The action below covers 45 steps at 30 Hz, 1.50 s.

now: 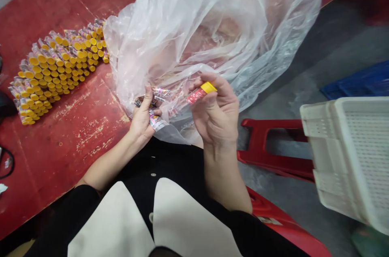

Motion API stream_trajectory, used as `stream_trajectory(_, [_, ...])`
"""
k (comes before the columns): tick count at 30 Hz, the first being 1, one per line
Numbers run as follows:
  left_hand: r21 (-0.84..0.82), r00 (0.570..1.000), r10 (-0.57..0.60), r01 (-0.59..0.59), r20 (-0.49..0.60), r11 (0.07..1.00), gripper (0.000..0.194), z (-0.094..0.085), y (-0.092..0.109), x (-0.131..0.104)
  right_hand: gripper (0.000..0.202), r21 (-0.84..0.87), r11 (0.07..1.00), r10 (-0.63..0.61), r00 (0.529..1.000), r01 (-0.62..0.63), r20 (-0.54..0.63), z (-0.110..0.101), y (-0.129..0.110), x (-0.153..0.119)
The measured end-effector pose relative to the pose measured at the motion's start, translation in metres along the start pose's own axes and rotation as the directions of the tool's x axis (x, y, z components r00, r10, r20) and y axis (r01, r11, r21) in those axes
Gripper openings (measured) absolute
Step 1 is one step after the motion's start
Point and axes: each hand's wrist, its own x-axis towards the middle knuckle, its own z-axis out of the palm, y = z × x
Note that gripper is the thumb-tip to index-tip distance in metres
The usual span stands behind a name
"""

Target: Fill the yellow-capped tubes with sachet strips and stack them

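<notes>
In my right hand is a small clear tube of red candies with a yellow cap, pinched between thumb and fingers and tilted, cap up to the right. My left hand is closed on several shiny printed wrappers, low at the left side of a large clear plastic bag. The bag spreads over the table in front of me, its near edge at my lap. To the left lies a stacked pile of yellow-capped tubes, caps facing me.
The worn red table runs beneath the pile and bag. On the right are white plastic crates, a red stool and a blue crate on the grey floor. A black cable lies at the left edge.
</notes>
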Motion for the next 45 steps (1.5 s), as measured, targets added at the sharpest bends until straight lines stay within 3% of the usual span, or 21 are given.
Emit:
stream_trajectory(4, [0.014,0.996,-0.087,0.086,0.019,0.996,0.035,0.0,-0.002,-0.004,0.035,-0.021,0.996,-0.085,0.99,0.083,-0.115,0.004,0.003,-0.003])
stream_trajectory(10, [0.044,0.99,-0.144,0.143,0.015,0.989,0.036,0.005,-0.004,-0.012,0.033,-0.182,0.965,-0.22,0.961,0.189,-0.169,0.005,0.012,-0.015])
stream_trajectory(12, [0.074,0.993,-0.108,0.104,0.045,0.992,0.037,0.004,-0.004,-0.014,0.032,-0.315,0.916,-0.292,0.951,0.247,-0.102,0.002,0.008,-0.022])
stream_trajectory(14, [0.131,0.995,-0.043,0.031,0.09,0.991,0.039,0.002,-0.004,-0.017,0.03,-0.444,0.84,-0.329,0.944,0.31,0.037,-0.001,0.001,-0.029])
stream_trajectory(16, [0.199,0.991,0.026,-0.052,0.13,0.979,0.04,-0.001,-0.004,-0.02,0.032,-0.51,0.783,-0.318,0.933,0.358,0.167,-0.003,-0.005,-0.034])
stream_trajectory(18, [0.249,0.984,0.074,-0.113,0.159,0.962,0.041,-0.003,-0.004,-0.023,0.038,-0.534,0.762,-0.287,0.931,0.365,0.225,-0.002,-0.008,-0.035])
stream_trajectory(25, [0.311,0.969,0.186,-0.23,0.164,0.922,0.051,-0.01,0.003,-0.025,0.024,-0.515,0.797,-0.297,0.947,0.316,0.121,0.02,-0.001,-0.023])
stream_trajectory(28, [0.3,0.968,0.216,-0.246,0.132,0.922,0.056,-0.012,0.015,-0.027,0.019,-0.486,0.824,-0.297,0.953,0.291,0.067,0.038,0.004,-0.018])
stream_trajectory(32, [0.201,0.961,0.264,-0.276,0.082,0.94,0.058,-0.019,0.037,-0.02,0.018,-0.435,0.843,-0.303,0.947,0.318,0.104,0.065,0.015,-0.009])
stream_trajectory(36, [0.135,0.94,0.337,-0.342,0.059,0.93,0.052,-0.036,0.073,0.007,0.013,-0.371,0.871,-0.285,0.946,0.324,0.155,0.103,0.048,0.03])
stream_trajectory(39, [0.075,0.924,0.383,-0.381,-0.005,0.921,0.043,-0.054,0.1,0.025,0.013,-0.374,0.881,-0.215,0.95,0.289,0.228,0.151,0.094,0.094])
stream_trajectory(42, [0.042,0.917,0.386,-0.383,-0.101,0.923,0.031,-0.07,0.113,0.029,0.019,-0.529,0.793,-0.129,0.932,0.303,0.339,0.209,0.144,0.167])
stream_trajectory(45, [0.081,0.921,0.36,-0.351,-0.146,0.933,0.029,-0.082,0.112,0.024,0.026,-0.717,0.648,0.042,0.928,0.257,0.371,0.255,0.172,0.213])
